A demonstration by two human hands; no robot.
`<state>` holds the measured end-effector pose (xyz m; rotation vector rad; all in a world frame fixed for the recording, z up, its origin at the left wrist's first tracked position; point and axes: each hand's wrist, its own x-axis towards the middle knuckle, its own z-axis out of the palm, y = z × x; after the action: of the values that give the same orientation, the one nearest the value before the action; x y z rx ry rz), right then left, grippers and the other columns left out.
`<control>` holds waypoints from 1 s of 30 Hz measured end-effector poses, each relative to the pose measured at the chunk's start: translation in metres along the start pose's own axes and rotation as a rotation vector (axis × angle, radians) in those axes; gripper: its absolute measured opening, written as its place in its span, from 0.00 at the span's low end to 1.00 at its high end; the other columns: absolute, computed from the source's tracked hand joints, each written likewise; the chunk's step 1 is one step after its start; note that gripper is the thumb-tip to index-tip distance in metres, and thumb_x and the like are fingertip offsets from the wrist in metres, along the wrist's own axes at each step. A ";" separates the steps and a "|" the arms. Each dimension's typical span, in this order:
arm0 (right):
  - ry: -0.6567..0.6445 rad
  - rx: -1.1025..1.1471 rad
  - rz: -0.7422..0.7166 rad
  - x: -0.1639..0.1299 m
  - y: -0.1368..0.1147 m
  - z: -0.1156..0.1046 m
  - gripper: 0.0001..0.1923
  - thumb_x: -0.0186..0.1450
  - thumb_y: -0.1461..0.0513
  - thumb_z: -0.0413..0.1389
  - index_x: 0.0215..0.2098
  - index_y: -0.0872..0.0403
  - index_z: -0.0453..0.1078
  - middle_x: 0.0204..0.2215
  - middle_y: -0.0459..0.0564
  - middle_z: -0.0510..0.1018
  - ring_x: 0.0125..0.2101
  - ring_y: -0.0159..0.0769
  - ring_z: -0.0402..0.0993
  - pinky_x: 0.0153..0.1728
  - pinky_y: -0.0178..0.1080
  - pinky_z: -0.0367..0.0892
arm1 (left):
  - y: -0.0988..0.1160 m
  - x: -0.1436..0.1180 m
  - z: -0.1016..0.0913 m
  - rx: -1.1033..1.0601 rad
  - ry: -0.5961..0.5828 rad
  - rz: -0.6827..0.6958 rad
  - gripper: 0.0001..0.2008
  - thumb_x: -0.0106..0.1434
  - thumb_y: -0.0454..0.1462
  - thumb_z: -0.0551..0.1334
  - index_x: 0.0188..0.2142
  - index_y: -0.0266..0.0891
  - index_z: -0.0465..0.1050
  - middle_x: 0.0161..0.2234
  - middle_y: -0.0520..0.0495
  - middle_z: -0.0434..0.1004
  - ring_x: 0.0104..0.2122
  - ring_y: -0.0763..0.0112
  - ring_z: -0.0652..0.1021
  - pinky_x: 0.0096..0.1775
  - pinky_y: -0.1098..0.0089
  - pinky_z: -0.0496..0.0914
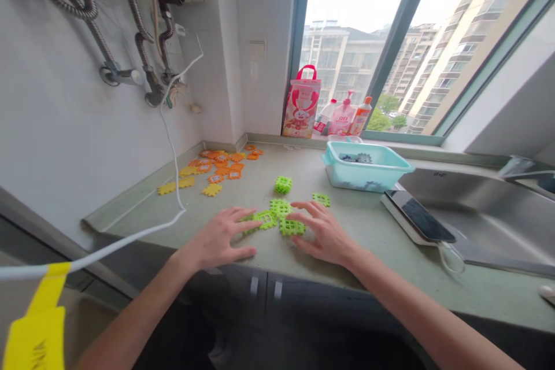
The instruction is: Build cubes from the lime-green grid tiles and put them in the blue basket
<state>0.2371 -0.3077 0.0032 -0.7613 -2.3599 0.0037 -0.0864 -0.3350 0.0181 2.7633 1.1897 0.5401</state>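
Observation:
Green interlocking plastic tiles with square lattice holes lie at the counter's front middle. My left hand [222, 236] is flat and open, its fingertips at the left end of a green tile [266, 219]. My right hand [323, 231] has its fingers spread, with fingertips and thumb at the right edge of another green tile [291, 226]; a firm grip does not show. A further green tile touches these two from behind. Beyond them stands a small green cube [283, 185] made of such tiles. A single green tile [321, 200] lies just behind my right hand.
Orange tiles [221, 170] and yellow tiles [177, 186] lie at the back left. A turquoise tub [368, 176] holds dark tiles. Right of it, a phone [420, 217] rests beside the steel sink [468, 208]. A white cable [173, 150] crosses the counter's left side.

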 end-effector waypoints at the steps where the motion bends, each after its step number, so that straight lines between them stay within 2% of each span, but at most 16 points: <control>1: -0.022 -0.016 0.010 -0.007 0.001 0.000 0.17 0.68 0.58 0.64 0.55 0.46 0.77 0.56 0.56 0.78 0.54 0.50 0.74 0.57 0.54 0.68 | 0.002 -0.006 0.001 0.001 -0.001 -0.027 0.27 0.68 0.51 0.68 0.66 0.57 0.72 0.68 0.47 0.69 0.65 0.53 0.70 0.65 0.54 0.63; 4: -0.036 -0.032 0.055 -0.020 0.007 0.002 0.16 0.69 0.59 0.64 0.55 0.43 0.78 0.52 0.53 0.81 0.55 0.49 0.74 0.58 0.55 0.69 | 0.004 -0.015 0.008 -0.019 0.062 -0.101 0.19 0.70 0.47 0.66 0.60 0.54 0.78 0.64 0.47 0.74 0.63 0.55 0.73 0.64 0.54 0.66; 6: -0.030 -0.028 0.079 -0.023 0.010 0.003 0.15 0.69 0.59 0.64 0.54 0.44 0.78 0.51 0.52 0.82 0.55 0.49 0.75 0.58 0.55 0.70 | 0.004 -0.018 0.013 -0.011 0.130 -0.135 0.16 0.71 0.45 0.65 0.57 0.54 0.79 0.64 0.48 0.74 0.62 0.55 0.74 0.63 0.54 0.67; 9: -0.021 -0.008 0.090 -0.023 0.008 0.001 0.12 0.69 0.59 0.65 0.51 0.45 0.79 0.49 0.52 0.83 0.53 0.49 0.76 0.57 0.55 0.72 | 0.003 -0.019 0.018 0.050 0.257 -0.233 0.25 0.67 0.47 0.68 0.62 0.52 0.75 0.65 0.44 0.72 0.61 0.50 0.74 0.62 0.52 0.68; 11: -0.001 0.005 0.087 -0.022 0.006 -0.002 0.13 0.68 0.58 0.65 0.51 0.47 0.78 0.49 0.52 0.84 0.52 0.49 0.77 0.56 0.56 0.72 | 0.002 -0.019 0.020 0.090 0.328 -0.326 0.31 0.62 0.50 0.71 0.63 0.47 0.74 0.59 0.41 0.76 0.57 0.48 0.76 0.58 0.51 0.70; 14: 0.071 0.026 0.094 -0.020 0.005 -0.007 0.16 0.69 0.58 0.64 0.55 0.47 0.75 0.50 0.54 0.83 0.53 0.49 0.76 0.55 0.56 0.73 | -0.001 -0.019 0.022 0.073 0.339 -0.398 0.24 0.62 0.53 0.70 0.53 0.45 0.79 0.46 0.42 0.80 0.48 0.50 0.78 0.52 0.53 0.72; 16: 0.125 0.044 0.103 -0.019 0.006 -0.009 0.18 0.70 0.59 0.63 0.58 0.47 0.73 0.52 0.54 0.82 0.53 0.49 0.76 0.55 0.55 0.73 | -0.004 -0.018 0.022 0.023 0.317 -0.399 0.20 0.64 0.53 0.69 0.49 0.46 0.81 0.43 0.44 0.80 0.46 0.53 0.78 0.50 0.56 0.72; 20: 0.179 0.089 0.131 -0.020 0.012 -0.010 0.18 0.70 0.59 0.63 0.57 0.46 0.73 0.49 0.54 0.83 0.52 0.48 0.77 0.53 0.54 0.75 | -0.014 -0.015 0.017 -0.037 0.268 -0.366 0.18 0.61 0.52 0.71 0.46 0.47 0.81 0.42 0.46 0.80 0.43 0.56 0.80 0.47 0.60 0.73; 25: 0.191 0.126 0.174 -0.022 0.016 -0.008 0.17 0.68 0.59 0.65 0.55 0.46 0.76 0.47 0.54 0.83 0.50 0.49 0.79 0.51 0.52 0.77 | -0.035 -0.003 0.000 -0.064 0.092 -0.276 0.19 0.57 0.52 0.73 0.44 0.46 0.79 0.39 0.51 0.80 0.34 0.63 0.80 0.36 0.66 0.72; 27: 0.172 0.126 0.167 -0.022 0.015 -0.007 0.18 0.68 0.60 0.65 0.56 0.45 0.76 0.48 0.53 0.84 0.50 0.49 0.79 0.51 0.53 0.77 | -0.043 0.007 -0.006 -0.054 0.106 -0.178 0.24 0.55 0.53 0.74 0.48 0.47 0.78 0.45 0.49 0.80 0.38 0.61 0.81 0.40 0.66 0.73; 30: 0.141 0.118 0.137 -0.020 0.014 -0.006 0.19 0.68 0.59 0.66 0.57 0.45 0.75 0.50 0.54 0.84 0.51 0.50 0.78 0.52 0.55 0.76 | -0.050 0.034 -0.016 0.022 0.216 0.069 0.27 0.59 0.53 0.72 0.54 0.45 0.76 0.52 0.43 0.79 0.48 0.56 0.80 0.48 0.63 0.73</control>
<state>0.2599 -0.3073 -0.0065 -0.8367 -2.1505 0.1415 -0.1040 -0.2768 0.0319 2.8316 1.1482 0.8570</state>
